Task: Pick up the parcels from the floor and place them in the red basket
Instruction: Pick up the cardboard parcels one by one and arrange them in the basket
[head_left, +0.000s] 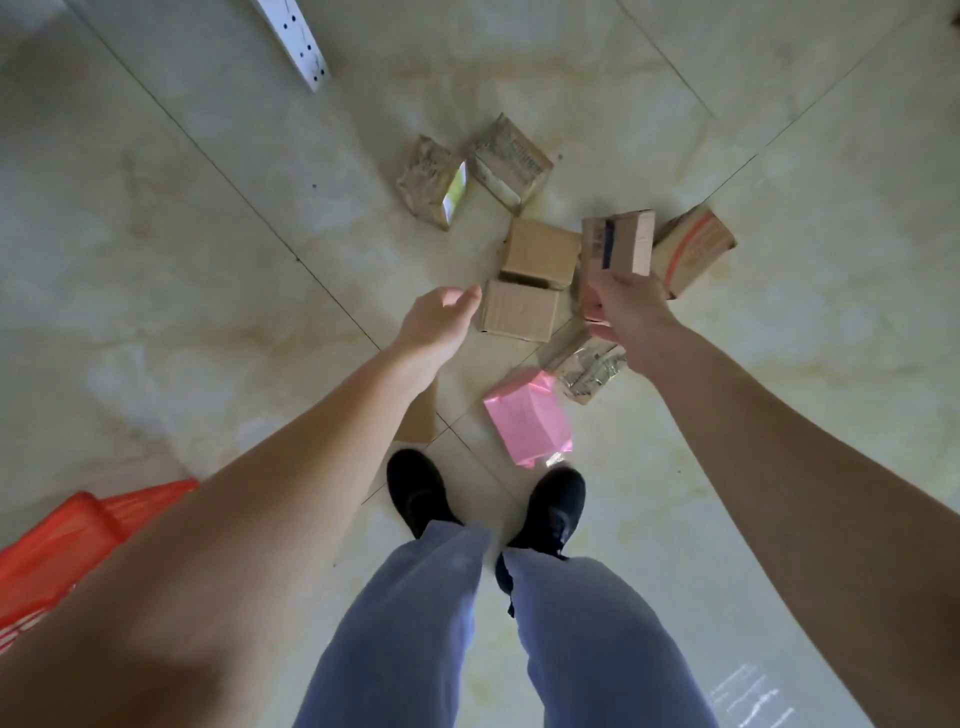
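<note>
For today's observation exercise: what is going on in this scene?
A person stands over parcels scattered on the tiled floor. The right hand grips a small cardboard box; the left hand is open, reaching toward another cardboard box. A pink parcel lies near the shoes. The red basket waits at the left.

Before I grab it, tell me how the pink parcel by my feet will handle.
The pink parcel probably feels slippery: its wrap is glossy. It looks boxy with flat faces, so it should not roll. The creased film at its near end may crinkle or shift under the fingers.
</note>
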